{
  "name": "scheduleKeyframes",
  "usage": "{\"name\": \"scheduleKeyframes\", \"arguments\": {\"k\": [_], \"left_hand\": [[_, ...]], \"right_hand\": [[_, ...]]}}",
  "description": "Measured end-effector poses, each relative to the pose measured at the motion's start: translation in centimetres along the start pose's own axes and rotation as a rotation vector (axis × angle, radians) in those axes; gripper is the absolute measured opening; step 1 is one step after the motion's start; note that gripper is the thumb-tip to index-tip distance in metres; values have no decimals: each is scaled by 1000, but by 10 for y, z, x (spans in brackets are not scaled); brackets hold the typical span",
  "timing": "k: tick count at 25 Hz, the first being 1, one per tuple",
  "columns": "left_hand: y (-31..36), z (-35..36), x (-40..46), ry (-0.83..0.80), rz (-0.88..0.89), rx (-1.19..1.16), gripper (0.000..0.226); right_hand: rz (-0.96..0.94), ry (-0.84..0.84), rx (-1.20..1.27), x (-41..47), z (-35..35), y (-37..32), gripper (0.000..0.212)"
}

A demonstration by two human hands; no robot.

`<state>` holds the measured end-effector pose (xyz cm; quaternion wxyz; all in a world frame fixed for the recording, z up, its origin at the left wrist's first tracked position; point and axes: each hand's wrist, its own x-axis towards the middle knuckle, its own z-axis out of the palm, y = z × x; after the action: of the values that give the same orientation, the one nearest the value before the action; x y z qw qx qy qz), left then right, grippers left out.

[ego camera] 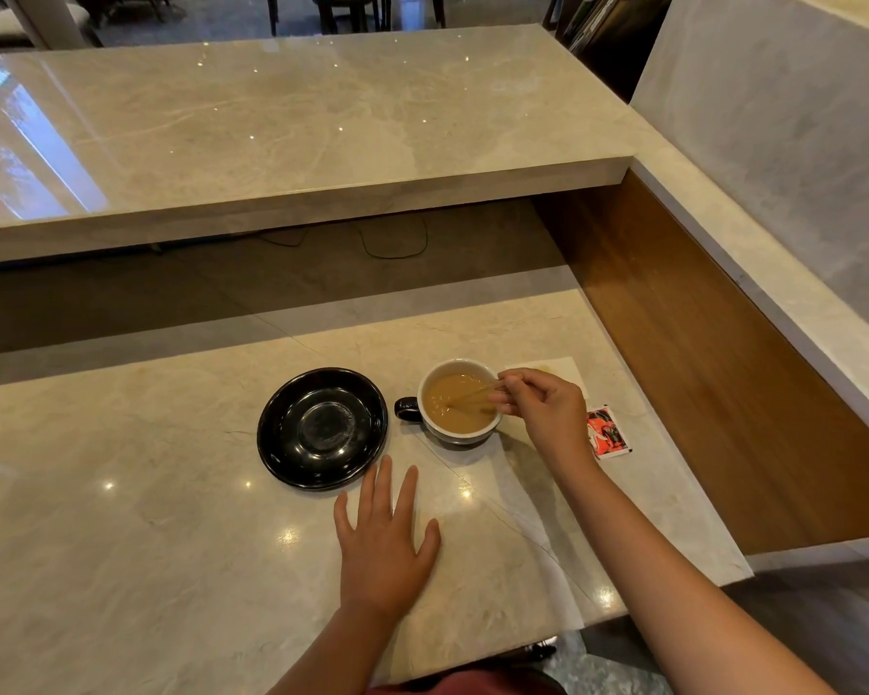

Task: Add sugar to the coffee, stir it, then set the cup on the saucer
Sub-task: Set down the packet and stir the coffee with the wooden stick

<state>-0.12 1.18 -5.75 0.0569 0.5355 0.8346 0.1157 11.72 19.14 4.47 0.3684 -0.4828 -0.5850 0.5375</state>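
Starting at the left: black saucer (322, 428) sits bare on the lower marble counter (121, 519), glossy, w/ nothing on it. Just right of it, not touching, is the cup (460, 401), black outside, white inside, handle pointing left toward the saucer. Cup is on the counter, not on the saucer. It holds light brown milky coffee (460, 406), filled most of the way up.

Left hand (382, 544) lies flat, palm down on the counter near the front edge, fingers spread apart, gripping nothing; fingertips reach close to the saucer's near rim but I can't tell if they touch it.

Right hand (543, 408) hangs over the cup's right rim, thumb & fingers pinched together on a thin stir stick (472, 396). Stick slants down-left into the coffee, blurred, so its lower end can't be made out.

Under and behind the right hand lies a pale napkin (558, 368) w/ a brownish stain near its far edge. Right of the wrist, a red-and-white sugar packet (607, 433) lies flat on the counter; looks torn, but can't be sure.

Further right, a wood panel (698, 368) rises to the upper marble ledge (272, 132).
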Motion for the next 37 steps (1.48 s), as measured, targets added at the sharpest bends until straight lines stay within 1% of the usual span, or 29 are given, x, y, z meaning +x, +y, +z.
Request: {"name": "scheduleKeyframes", "arguments": {"k": [2,4,6,9,11,13,15,17,20,22,24,26,28,30,32,35,37], "left_hand": [[0,0,0,0,1,-4,63],[0,0,-1,0,3,-4,63],[0,0,0,-2,3,-2,63],[0,1,0,0,0,1,63],[0,0,0,3,-1,1,63],[1,0,0,5,1,0,63],[1,-1,0,3,1,2,63],[0,-1,0,1,4,6,63],[0,-1,1,3,7,16,63],[0,-1,1,2,2,16,63],[0,0,1,1,-2,16,63],[0,0,1,1,-1,18,63],[0,1,0,1,-2,18,63],[0,1,1,1,-3,20,63],[0,1,1,2,0,24,63],[0,1,1,8,4,19,62],[0,1,1,8,2,25,62]], "right_hand": [[7,56,38,3,2,3,14],[-44,100,-49,3,1,4,15],[-181,91,-238,2,-5,5,16],[-424,0,-513,0,-13,1,13],[-548,-34,-634,-2,-14,-5,14],[-611,-59,-715,-6,-15,-9,17],[-560,-87,-729,-7,-17,-12,15],[-429,-89,-656,-7,-19,-14,14],[-176,-68,-436,-6,-20,-15,16],[-58,-66,-263,-7,-17,-10,18],[17,-31,-93,-8,-9,-2,16],[24,49,-15,-9,0,5,15],[-32,119,-43,-10,7,8,16],[-119,142,-116,-11,9,8,16],[-244,138,-243,-12,5,6,16],[-480,89,-504,-14,-6,3,14],[-579,58,-650,-17,-12,1,12]]}}
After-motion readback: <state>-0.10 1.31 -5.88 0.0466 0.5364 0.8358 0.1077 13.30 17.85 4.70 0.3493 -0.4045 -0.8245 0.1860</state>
